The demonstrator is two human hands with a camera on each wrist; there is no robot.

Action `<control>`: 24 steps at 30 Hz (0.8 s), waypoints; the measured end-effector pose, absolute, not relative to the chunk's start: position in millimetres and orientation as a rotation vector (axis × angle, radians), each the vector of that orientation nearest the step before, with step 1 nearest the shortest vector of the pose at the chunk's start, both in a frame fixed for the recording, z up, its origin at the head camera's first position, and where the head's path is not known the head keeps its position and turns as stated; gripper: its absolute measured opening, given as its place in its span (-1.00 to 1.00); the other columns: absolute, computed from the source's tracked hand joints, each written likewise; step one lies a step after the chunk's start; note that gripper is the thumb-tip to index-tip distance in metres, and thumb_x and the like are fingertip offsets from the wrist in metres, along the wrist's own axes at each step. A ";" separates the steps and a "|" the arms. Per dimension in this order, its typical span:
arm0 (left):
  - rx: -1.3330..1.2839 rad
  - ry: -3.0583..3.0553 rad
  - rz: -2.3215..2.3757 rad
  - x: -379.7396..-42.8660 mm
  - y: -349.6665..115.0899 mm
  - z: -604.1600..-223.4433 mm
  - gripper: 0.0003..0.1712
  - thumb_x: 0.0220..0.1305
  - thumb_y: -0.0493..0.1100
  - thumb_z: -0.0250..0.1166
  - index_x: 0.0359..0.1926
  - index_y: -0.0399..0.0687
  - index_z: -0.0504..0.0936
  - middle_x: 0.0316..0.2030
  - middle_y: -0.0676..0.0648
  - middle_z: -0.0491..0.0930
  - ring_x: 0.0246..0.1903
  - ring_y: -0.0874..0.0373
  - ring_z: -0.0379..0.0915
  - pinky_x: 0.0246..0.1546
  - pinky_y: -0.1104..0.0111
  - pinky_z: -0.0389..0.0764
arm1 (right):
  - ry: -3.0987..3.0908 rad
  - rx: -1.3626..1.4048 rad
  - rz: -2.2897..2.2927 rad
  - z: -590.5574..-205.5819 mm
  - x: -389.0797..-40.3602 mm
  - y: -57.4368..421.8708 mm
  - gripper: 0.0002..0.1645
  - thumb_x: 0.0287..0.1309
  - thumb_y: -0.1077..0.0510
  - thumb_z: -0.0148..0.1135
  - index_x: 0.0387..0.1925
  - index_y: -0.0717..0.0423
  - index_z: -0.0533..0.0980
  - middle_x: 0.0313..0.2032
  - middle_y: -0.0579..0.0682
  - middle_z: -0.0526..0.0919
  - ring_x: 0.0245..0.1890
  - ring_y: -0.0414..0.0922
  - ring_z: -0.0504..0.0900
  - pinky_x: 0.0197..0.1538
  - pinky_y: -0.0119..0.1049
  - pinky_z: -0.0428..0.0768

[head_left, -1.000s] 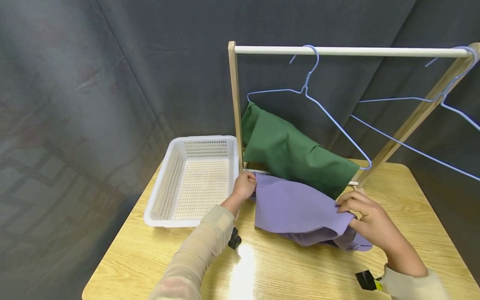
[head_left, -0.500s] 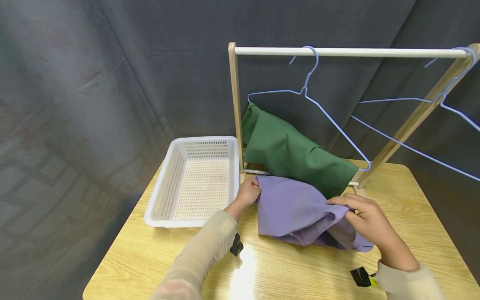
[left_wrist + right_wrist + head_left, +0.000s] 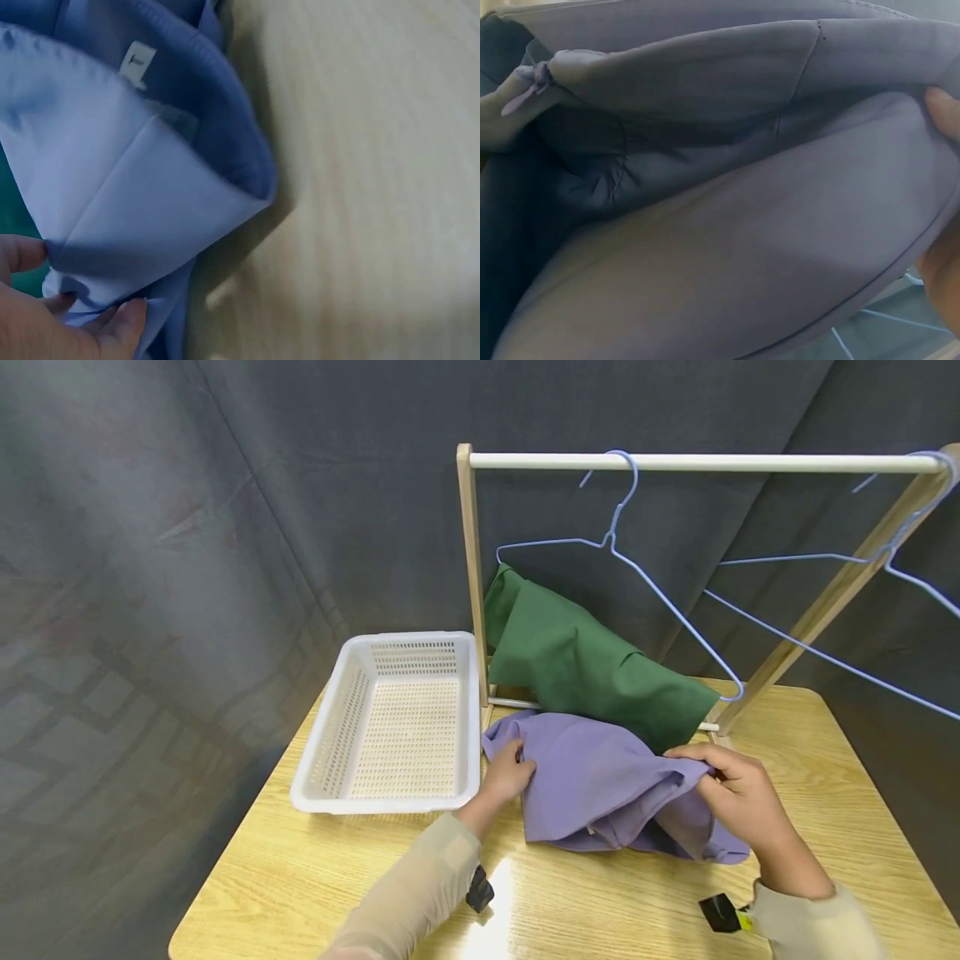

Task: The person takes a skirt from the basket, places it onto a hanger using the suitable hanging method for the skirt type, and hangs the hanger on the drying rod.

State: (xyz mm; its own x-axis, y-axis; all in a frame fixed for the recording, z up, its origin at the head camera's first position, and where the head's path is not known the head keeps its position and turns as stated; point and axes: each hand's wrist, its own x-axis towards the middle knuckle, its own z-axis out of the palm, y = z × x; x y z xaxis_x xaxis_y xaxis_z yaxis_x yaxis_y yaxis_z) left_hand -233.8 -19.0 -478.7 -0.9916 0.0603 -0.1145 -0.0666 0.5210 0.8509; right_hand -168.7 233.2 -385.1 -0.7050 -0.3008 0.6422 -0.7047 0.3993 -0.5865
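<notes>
A purple garment [image 3: 592, 768] with a stitched, gaping opening lies bunched on the table. My left hand [image 3: 507, 775] holds its left end; in the left wrist view the fingers [image 3: 127, 322] dig into a fold below a sewn-in white label [image 3: 138, 61]. My right hand [image 3: 742, 797] pinches the opening's edge at the other end. In the right wrist view, the thumb [image 3: 943, 112] is at the inside of that edge, and a small bow [image 3: 536, 82] shows on the band. Behind it, a green cloth [image 3: 585, 652] hangs slanted along a blue wire hanger [image 3: 652, 585].
A white perforated basket [image 3: 311, 752] stands left of the wooden rack [image 3: 471, 568]. The rack's white rail [image 3: 712, 462] carries a second blue hanger [image 3: 817, 650] at right. A grey curtain [image 3: 225, 485] closes off the back. Wooden table [image 3: 300, 877] extends in front.
My left hand has shifted from the garment's upper left corner down and slightly right along that end, and the corner now spreads out. The right hand has drawn its edge slightly inward, deepening the folds.
</notes>
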 end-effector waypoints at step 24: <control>-0.341 1.851 1.941 -315.1 -5.8 -821.6 -0.80 -0.13 -0.29 0.10 -0.39 -0.01 0.35 -0.64 -0.08 0.38 -0.68 0.11 0.36 -0.66 0.23 0.51 | -2.177 0.565 1.421 -389.6 -164.3 226.6 -0.74 -0.06 0.56 -0.05 -0.36 0.36 0.51 -0.36 -0.20 0.58 -0.30 -0.34 0.49 -0.27 -0.60 0.38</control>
